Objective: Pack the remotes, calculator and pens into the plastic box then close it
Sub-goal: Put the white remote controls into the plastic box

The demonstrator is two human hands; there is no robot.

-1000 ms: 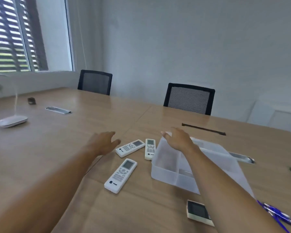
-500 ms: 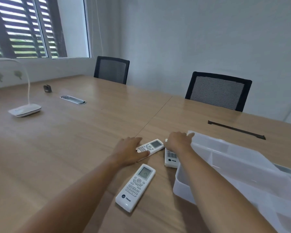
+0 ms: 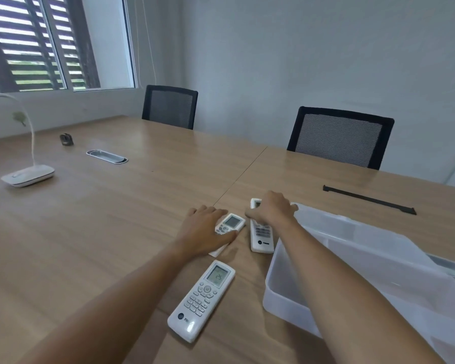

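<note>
Three white remotes lie on the wooden table (image 3: 116,232). My left hand (image 3: 204,233) rests on the left remote (image 3: 230,224), fingers closing around it. My right hand (image 3: 272,210) lies over the top of the middle remote (image 3: 260,236), fingers curled onto it. The nearest remote (image 3: 202,299) lies free with its display lit. The clear plastic box (image 3: 281,292) stands open at the right, under my right forearm, and looks empty where visible. Calculator and pens are out of view.
Two black mesh chairs (image 3: 339,137) stand at the far side. A white desk lamp base (image 3: 28,175), a metal cable grommet (image 3: 107,156) and a small dark object (image 3: 66,139) sit far left. A black strip (image 3: 368,199) lies beyond the box.
Both hands went forward and settled onto the two far remotes. The view shifted left and closer, putting the calculator and pens out of frame.
</note>
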